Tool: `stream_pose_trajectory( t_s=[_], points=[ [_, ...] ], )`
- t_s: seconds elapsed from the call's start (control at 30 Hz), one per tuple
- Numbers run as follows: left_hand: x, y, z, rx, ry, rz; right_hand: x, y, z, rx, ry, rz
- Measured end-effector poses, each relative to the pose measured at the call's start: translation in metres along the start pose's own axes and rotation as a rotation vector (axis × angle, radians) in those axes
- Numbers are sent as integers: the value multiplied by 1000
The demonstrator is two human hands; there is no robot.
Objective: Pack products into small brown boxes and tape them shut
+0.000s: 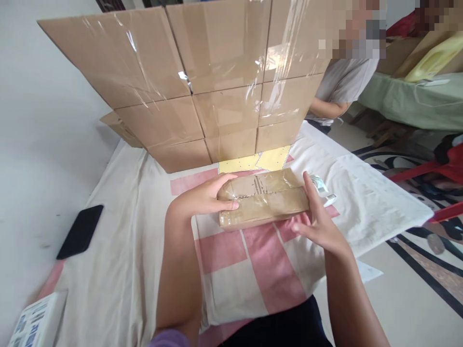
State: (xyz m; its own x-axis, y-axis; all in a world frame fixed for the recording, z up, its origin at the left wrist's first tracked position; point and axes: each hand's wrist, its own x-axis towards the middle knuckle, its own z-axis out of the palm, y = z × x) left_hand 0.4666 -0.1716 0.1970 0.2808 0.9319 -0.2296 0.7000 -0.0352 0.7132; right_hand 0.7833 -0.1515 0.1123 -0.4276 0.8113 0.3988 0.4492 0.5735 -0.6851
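Observation:
A small cardboard parcel (265, 197) wrapped in clear tape lies on a white and pink cloth (231, 270). My left hand (208, 196) grips its left end, fingers curled over the top and front. My right hand (318, 219) rests against its right end, fingers stretched along the side. A tape dispenser (321, 189) lies just behind my right hand.
A tall cardboard screen (202, 77) taped from several panels stands behind the parcel. A black phone (80, 231) lies on the floor at left. A printed box (36, 323) sits bottom left. Another person (343, 86) sits at the back right by a green-covered bench (408, 99).

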Motion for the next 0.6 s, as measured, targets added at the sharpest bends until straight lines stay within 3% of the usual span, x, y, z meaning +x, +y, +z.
stream_pose_trajectory(
  t_s=[0.07,0.2,0.4,0.5,0.6],
  points=[
    [1,-4,-1,2,4,-6,-5,15,-8,118,-131,-38],
    [5,-5,3,-63,-13,11,-30,31,-17,84,-204,51],
    [11,12,18,-71,-137,33,-86,38,-27,268,-128,106],
    [15,23,27,-58,-246,54,-95,39,-28,301,-135,150],
    [22,32,37,-80,-282,36,-104,45,-28,271,-93,155]
  ],
)
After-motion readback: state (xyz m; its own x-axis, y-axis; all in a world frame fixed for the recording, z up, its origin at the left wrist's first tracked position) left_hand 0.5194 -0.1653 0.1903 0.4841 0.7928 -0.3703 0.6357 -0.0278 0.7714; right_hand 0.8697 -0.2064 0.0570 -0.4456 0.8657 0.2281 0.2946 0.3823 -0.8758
